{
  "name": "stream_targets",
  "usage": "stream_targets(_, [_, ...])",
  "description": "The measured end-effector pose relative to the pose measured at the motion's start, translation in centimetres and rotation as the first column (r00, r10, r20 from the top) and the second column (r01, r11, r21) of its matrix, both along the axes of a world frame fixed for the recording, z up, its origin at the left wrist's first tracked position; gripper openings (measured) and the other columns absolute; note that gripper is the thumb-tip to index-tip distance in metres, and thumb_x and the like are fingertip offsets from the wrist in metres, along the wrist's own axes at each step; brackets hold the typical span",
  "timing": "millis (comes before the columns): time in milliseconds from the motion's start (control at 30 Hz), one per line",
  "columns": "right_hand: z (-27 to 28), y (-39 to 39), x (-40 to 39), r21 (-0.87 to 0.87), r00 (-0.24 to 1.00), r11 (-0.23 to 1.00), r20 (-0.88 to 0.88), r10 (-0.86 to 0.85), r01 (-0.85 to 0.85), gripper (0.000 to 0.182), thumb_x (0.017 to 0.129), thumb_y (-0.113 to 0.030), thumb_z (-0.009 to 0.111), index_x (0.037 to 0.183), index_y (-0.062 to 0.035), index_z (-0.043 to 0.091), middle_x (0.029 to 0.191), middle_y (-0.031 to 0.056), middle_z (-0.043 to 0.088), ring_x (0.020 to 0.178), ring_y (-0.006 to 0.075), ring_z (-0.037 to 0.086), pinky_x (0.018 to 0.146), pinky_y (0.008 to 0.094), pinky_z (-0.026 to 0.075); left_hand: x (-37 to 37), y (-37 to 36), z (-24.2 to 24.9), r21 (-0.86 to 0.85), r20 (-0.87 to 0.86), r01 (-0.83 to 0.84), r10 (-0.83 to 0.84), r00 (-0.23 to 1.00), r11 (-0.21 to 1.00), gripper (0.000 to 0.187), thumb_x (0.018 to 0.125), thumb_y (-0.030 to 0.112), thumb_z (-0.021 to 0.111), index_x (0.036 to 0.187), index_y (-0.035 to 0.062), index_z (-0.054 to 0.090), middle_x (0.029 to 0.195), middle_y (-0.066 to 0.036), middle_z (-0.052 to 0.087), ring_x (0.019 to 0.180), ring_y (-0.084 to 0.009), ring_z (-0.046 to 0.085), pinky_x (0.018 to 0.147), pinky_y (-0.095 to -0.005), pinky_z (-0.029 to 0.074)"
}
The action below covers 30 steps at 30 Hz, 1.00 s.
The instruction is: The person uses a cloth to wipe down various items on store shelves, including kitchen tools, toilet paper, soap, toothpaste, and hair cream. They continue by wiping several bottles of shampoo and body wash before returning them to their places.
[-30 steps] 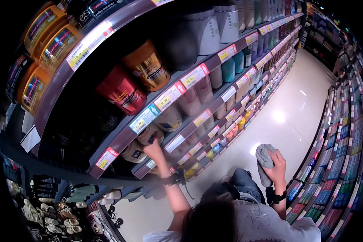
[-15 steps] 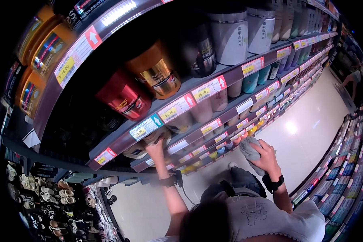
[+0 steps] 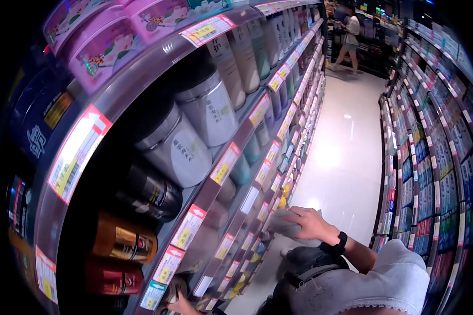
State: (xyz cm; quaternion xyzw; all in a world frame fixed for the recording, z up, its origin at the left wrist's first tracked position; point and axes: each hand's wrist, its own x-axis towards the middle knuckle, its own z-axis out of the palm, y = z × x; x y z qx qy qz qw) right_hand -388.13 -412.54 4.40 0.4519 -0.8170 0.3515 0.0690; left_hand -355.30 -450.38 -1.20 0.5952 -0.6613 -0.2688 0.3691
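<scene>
Jars (image 3: 194,131) crowd shelves; aisle floor (image 3: 341,157) lies open.

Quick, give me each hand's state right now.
Left hand: low at the shelf edge, mostly cut off; grip cannot be told.
Right hand: closed on the grey cloth.

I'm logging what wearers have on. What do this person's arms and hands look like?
Both hands are bare, no gloves. The right hand has a black band on its wrist, and a short, light grey sleeve with a scalloped hem. Only part of the left hand shows at the bottom edge.

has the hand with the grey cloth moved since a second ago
Yes. The right hand with the grey cloth has gone from out over the aisle floor to the shelf edge.
</scene>
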Motion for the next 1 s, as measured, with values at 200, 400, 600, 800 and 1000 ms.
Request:
stream_targets(200, [1.2,1.8,-1.7,0.082,0.979,0.976,0.03,-0.203,0.2,0.056,0.06,-0.017,0.079,0.114,-0.0116,0.065,0.097,0.0132,0.062,0.086,0.0322,0.064,0.074,0.0372,0.054,-2.7,1.6,0.1,-0.156,0.004,-0.052,0.053,0.999,0.986,0.072,0.07,0.017,0.085,0.126,-0.011,0.049,0.124,-0.024,0.057,0.113,-0.0327,0.057,0.099,-0.0436,0.043])
stream_targets(400, [2.9,0.1,-3.8,-0.268,0.947,0.919,0.222,-0.233,0.289,0.089,0.065,-0.009,0.08,0.143,-0.0083,0.038,0.105,0.0161,0.066,0.098,0.0308,0.067,0.089,0.036,0.051,-3.4,2.9,-0.3,-0.609,-0.084,-0.084,0.041,0.996,0.788,0.08,0.07,0.013,0.084,0.134,-0.01,0.042,0.132,-0.025,0.052,0.117,-0.0346,0.054,0.102,-0.0445,0.04])
stream_targets(600, [6.2,-2.4,-5.5,-0.486,0.954,0.835,0.266,-0.138,0.256,0.099,0.066,-0.007,0.079,0.15,-0.0078,0.025,0.116,0.0184,0.064,0.107,0.029,0.065,0.097,0.0367,0.047,-1.5,6.3,-0.3,-0.813,-0.04,-0.023,-0.016,0.999,0.582,0.095,0.069,0.009,0.084,0.144,-0.0061,0.027,0.143,-0.025,0.04,0.127,-0.0375,0.046,0.107,-0.0461,0.035])
stream_targets(800, [6.7,-4.5,-4.0,-0.53,0.977,0.84,0.213,-0.001,0.116,0.097,0.065,-0.006,0.08,0.148,-0.0061,0.029,0.115,0.0175,0.064,0.108,0.0259,0.063,0.097,0.0349,0.046,-2.7,14.6,1.9,-0.335,-0.325,-0.133,0.018,0.946,0.933,0.088,0.072,0.003,0.08,0.143,-0.0053,0.029,0.136,-0.023,0.047,0.123,-0.034,0.051,0.106,-0.0448,0.038])
stream_targets(1000, [6.7,-7.2,0.5,-0.437,0.891,0.896,0.375,0.258,-0.075,0.105,0.064,-0.007,0.079,0.152,-0.0067,0.023,0.104,0.0111,0.066,0.101,0.0195,0.064,0.094,0.0307,0.046,0.1,20.3,-2.5,0.1,-0.782,0.165,-0.025,0.622,0.981,0.064,0.088,0.024,0.063,0.14,-0.0009,0.035,0.133,-0.017,0.049,0.119,-0.0296,0.052,0.101,-0.0445,0.043])
